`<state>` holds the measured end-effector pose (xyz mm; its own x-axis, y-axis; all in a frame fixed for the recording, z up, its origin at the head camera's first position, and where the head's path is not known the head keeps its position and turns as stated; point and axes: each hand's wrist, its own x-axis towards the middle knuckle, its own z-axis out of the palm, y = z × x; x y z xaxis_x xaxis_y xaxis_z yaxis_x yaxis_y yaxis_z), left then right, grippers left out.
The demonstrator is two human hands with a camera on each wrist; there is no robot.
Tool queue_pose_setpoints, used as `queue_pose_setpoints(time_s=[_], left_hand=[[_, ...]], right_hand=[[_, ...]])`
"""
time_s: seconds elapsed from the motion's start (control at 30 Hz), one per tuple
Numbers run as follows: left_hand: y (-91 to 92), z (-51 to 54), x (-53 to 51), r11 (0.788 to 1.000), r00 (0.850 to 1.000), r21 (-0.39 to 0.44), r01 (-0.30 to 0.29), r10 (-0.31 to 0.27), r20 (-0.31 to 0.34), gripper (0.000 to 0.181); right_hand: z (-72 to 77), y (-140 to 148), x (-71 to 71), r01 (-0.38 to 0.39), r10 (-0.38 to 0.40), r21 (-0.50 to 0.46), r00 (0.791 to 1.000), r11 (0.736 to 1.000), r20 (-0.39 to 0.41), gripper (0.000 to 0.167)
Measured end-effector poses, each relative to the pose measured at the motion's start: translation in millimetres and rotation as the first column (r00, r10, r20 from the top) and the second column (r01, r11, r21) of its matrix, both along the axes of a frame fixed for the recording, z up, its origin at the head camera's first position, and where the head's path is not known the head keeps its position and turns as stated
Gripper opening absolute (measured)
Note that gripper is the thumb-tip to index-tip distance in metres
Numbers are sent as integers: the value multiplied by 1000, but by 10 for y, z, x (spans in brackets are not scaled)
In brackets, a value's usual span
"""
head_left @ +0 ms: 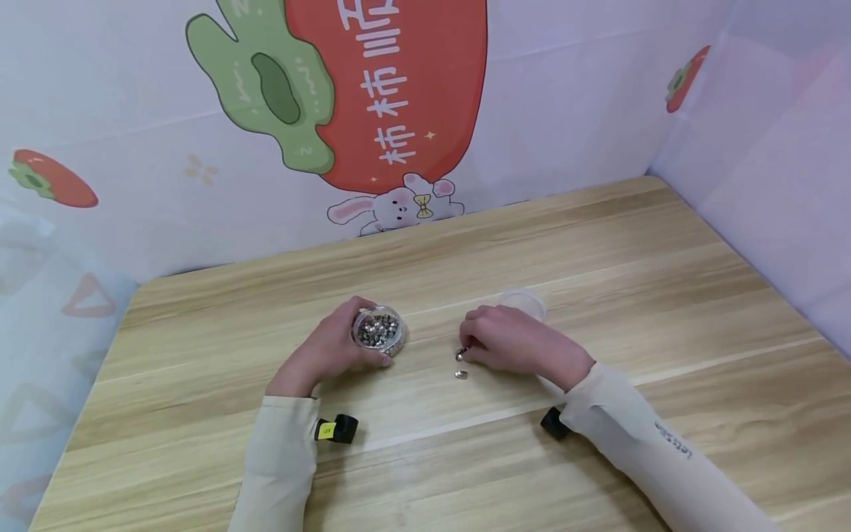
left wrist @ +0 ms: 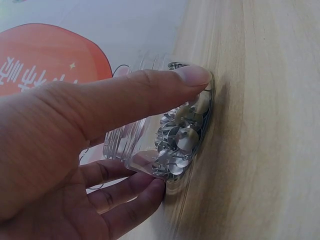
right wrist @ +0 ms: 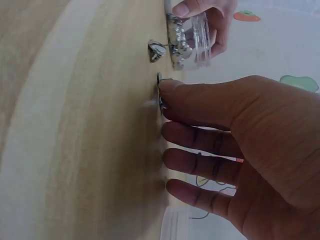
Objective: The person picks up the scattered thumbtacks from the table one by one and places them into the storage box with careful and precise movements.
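A clear round jar stands on the table, partly filled with silver thumbtacks. My left hand grips the jar from its left side, thumb along the near wall and fingers round the far side. To the right of the jar, my right hand is low at the tabletop, thumb and forefinger pinching a silver thumbtack. The fingertips hide part of it. Another shiny metal tack lies on the wood between that hand and the jar; whether it is one piece or two stuck together I cannot tell.
Behind the right hand lies a translucent round lid, partly covered by the hand. The wooden table meets a printed cloth wall at the back and right. Black wrist devices sit at both sleeves.
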<state>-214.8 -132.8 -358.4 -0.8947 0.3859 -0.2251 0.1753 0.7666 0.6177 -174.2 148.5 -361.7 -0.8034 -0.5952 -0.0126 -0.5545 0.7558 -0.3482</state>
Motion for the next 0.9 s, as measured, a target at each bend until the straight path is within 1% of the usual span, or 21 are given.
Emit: queue_pose_setpoints(time_s=[0.13, 0.3, 0.37, 0.5, 0.6, 0.67, 0.77, 0.9], left_hand=[[-6, 6, -4, 1000, 1000, 1, 0, 0, -2, 83], [-8, 2, -8, 1000, 1000, -3, -1, 1, 4, 83], [-5, 2, -7, 1000, 1000, -1, -3, 3, 8, 84], [-2, 8, -5, 1000, 1000, 5, -3, 2, 12, 84], [-4, 11, -6, 1000, 1000, 3, 2, -2, 7, 84], [-5, 13, -6, 1000, 1000, 3, 4, -4, 4, 84], [-6, 15, -9, 1000, 1000, 7, 6, -6, -1, 84], [-10, 17, -12, 1000, 1000, 6, 14, -14, -6, 83]], right_hand=[[-14, -18, -4, -8, 8, 4, 1000, 1000, -15, 14], [6, -16, -10, -5, 5, 15, 1000, 1000, -11, 12], [60, -1, -6, 5, -5, 10, 1000, 1000, -18, 9], [254, 50, 29, 33, -35, -25, 998, 999, -54, 2], [395, 89, 66, 36, -42, -66, 995, 997, -93, 3], [457, 105, 82, 26, -38, -95, 992, 995, -122, 4], [504, 108, 104, 18, -36, -124, 989, 992, -142, 2], [507, 75, 117, 3, -24, -154, 991, 988, -132, 3]])
